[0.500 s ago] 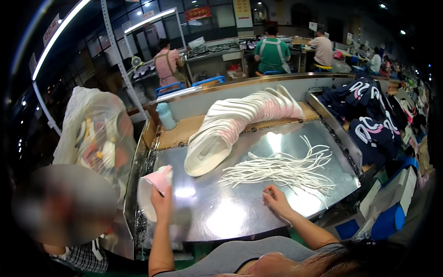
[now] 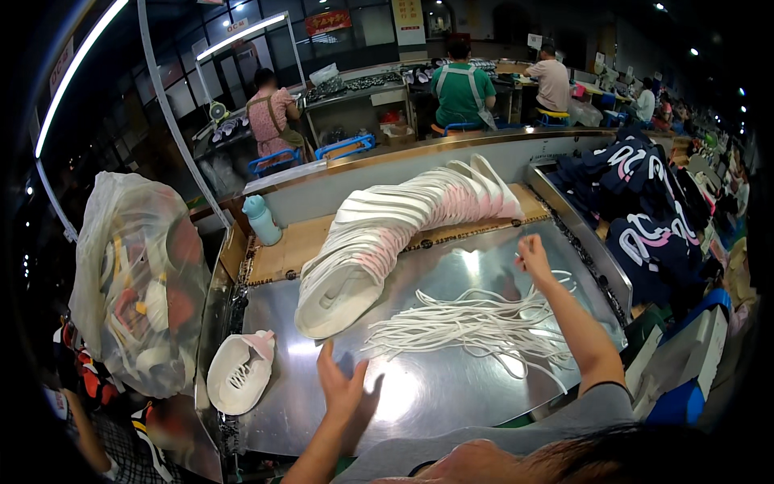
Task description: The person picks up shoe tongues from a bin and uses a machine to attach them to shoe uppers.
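**One laced piece set aside, long stack untouched**

Left hand (image 2: 343,391) open, empty, above tabletop (image 2: 435,395). Right hand (image 2: 534,254) raised, pinching one white lace (image 2: 556,284) off the lace bundle (image 2: 476,327) below it. Laced shoe upper (image 2: 240,373) left of left hand. Stack of uppers (image 2: 387,234) ahead, apparently unlaced: most work left.

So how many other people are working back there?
4, perhaps more hidden in the dark right side. A person in pink stands at back left, one in green sits at back centre, one in beige beside, and one in white further right.
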The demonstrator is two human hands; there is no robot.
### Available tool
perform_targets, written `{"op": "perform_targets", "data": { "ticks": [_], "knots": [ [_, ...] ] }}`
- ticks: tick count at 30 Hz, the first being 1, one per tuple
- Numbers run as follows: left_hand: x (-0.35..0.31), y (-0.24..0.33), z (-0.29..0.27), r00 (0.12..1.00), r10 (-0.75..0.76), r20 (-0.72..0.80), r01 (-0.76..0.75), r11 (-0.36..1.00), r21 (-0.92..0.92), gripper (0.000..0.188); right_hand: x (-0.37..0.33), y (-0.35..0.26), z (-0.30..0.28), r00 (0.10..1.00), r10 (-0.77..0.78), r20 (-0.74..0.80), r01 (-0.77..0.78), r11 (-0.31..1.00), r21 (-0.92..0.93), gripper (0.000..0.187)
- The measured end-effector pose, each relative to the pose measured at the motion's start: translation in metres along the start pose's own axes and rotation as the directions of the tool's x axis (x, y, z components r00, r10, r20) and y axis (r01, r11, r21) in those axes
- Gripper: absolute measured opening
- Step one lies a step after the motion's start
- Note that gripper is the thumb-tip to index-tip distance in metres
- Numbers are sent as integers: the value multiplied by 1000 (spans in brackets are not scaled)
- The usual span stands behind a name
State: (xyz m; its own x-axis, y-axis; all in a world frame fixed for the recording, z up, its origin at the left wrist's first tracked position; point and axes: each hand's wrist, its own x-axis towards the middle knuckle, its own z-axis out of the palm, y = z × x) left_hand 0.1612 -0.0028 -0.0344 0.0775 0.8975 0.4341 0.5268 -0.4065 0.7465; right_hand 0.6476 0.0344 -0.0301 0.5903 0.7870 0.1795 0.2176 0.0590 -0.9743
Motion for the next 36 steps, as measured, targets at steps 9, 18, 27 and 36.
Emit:
{"op": "perform_targets", "data": {
  "ticks": [9, 18, 27, 36],
  "knots": [
    [198, -5, 150, 941, -339, 24, 328, 889, -320, 68, 188, 99, 33, 952, -75, -298, 44, 993, -110, 23],
    [349, -117, 133, 949, -199, 246, 289, 862, -417, 50, 181, 71, 61, 923, -324, -208, 243, 909, -339, 23],
    [231, -93, 101, 996, 38, 85, -35, 998, -44, 95, 57, -5, 43, 931, -157, 330, 270, 904, -331, 49],
    [88, 31, 143, 356, 416, 837, -709, 703, -48, 131, -174, -42, -27, 591, -146, 793, 769, 400, -499, 63]
  ]
}}
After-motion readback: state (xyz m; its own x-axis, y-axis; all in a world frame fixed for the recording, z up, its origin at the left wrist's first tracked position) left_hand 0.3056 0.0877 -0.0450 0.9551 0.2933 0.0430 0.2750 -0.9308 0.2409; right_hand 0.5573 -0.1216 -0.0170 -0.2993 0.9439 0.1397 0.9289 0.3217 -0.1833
